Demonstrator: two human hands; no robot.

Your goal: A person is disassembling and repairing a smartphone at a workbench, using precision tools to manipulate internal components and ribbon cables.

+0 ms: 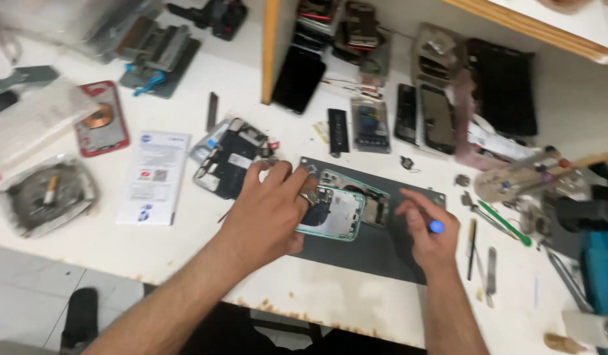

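opened green phone (340, 209) held on dark mat (383, 253), mid worktop (186, 243).

phone frame is steadied by left hand (268, 213), its grip pinching the upper left edge. a blue-tipped tool (436, 227) is pinched in right hand (430, 233), grip pressed together, just right of the phone. a white booklet (153, 176) and a second stripped phone (228, 158) are seen left; tweezers (471, 246) lie right.

white leaflet (153, 176) left, perhaps dark screen (298, 79) behind
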